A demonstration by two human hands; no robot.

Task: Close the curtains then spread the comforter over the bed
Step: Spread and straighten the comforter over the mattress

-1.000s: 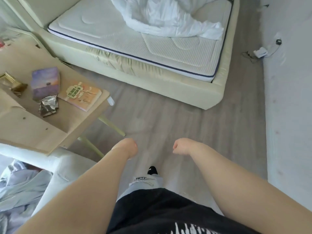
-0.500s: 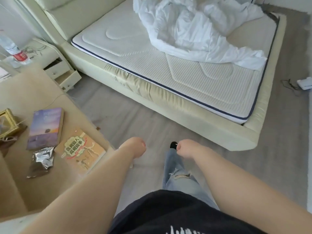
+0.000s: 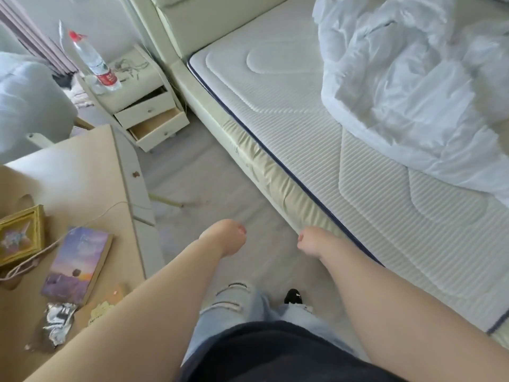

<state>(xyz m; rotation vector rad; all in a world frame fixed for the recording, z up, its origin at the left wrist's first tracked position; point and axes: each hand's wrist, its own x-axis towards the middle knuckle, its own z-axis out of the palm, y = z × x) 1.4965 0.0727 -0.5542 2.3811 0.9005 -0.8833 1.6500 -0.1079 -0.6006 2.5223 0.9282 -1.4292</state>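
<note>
One picture frame point(image 3: 20, 234), one book point(image 3: 78, 264), one foil wrapper point(image 3: 57, 323) on bench point(image 3: 82, 172). One bottle point(image 3: 92, 63) on nightstand point(image 3: 143, 106), two drawers ajar. Curtain point(image 3: 35, 37) top left. Left hand point(image 3: 227, 238), right hand point(image 3: 309, 241): each grip curled, empty. One comforter point(image 3: 413, 86) bunched on bed point(image 3: 289, 111), right.

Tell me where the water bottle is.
In the head view, the clear plastic water bottle with a red cap stands upper left on the cream nightstand, beside the bed's headboard.
</note>
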